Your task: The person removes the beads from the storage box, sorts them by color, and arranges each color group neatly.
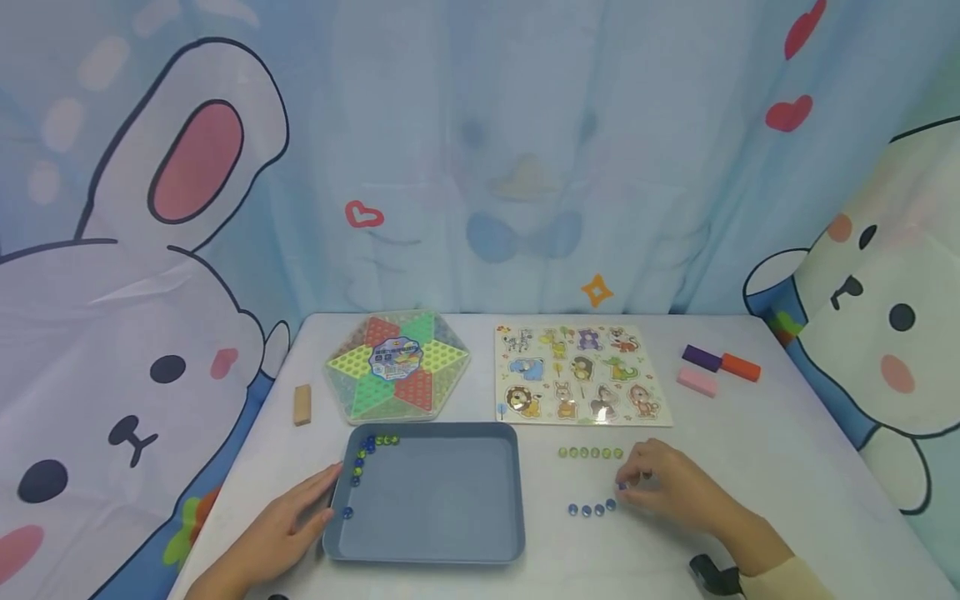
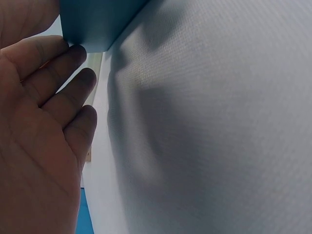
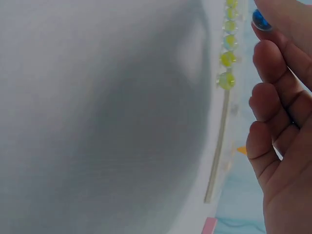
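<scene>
My right hand (image 1: 671,490) pinches a blue marble (image 3: 261,19) between thumb and forefinger, a little above the table. Just left of that hand lies a short row of blue marbles (image 1: 587,511). Farther back is a straight row of yellow-green marbles (image 1: 584,452). With fingers extended, my left hand (image 1: 273,527) rests against the left side of a blue-grey tray (image 1: 442,500); its fingertips touch the wall in the left wrist view. Blue and yellow-green marbles (image 1: 360,462) sit along the tray's upper left corner, and a lone blue marble (image 1: 347,512) lies lower on that side.
Behind the tray lies a hexagonal star-patterned board game (image 1: 412,392), with a wooden block (image 1: 302,405) to its left. An animal puzzle board (image 1: 581,375) lies at the back. Purple (image 1: 701,358), orange (image 1: 741,367) and pink blocks (image 1: 697,382) lie at the back right.
</scene>
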A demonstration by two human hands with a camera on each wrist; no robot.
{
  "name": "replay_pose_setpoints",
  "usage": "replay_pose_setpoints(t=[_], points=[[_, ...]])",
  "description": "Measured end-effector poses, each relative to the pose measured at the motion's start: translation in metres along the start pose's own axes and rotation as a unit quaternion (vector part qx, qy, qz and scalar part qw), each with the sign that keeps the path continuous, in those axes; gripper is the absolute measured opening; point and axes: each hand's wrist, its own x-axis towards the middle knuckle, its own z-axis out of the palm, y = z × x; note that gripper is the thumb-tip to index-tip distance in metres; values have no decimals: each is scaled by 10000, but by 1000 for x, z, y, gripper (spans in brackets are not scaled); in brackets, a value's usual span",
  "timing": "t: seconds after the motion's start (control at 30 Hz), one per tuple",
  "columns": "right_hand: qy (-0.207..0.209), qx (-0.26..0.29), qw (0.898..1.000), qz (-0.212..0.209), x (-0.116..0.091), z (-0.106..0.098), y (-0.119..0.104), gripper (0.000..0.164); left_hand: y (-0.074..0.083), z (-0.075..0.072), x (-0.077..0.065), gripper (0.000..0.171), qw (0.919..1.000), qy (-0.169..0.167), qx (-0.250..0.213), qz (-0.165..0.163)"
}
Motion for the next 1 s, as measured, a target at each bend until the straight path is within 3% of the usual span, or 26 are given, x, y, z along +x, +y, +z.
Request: replay_pose_setpoints(t=[0.27, 0.67, 0.83, 1.0], points=[[-174, 41, 9993, -331, -5, 5, 6, 15, -5, 3, -1, 56, 10000, 10, 35, 0], [-199, -148, 9997, -21, -5, 17, 7, 18, -5, 3, -1, 57, 9999, -64, -39, -82], [-177, -45, 9996, 208, -5, 6, 5, 20, -5, 3, -1, 57, 10000, -41, -77, -40], [313, 43, 9991, 287, -2, -19, 3, 24, -4, 2, 0, 57, 10000, -31, -30, -6]])
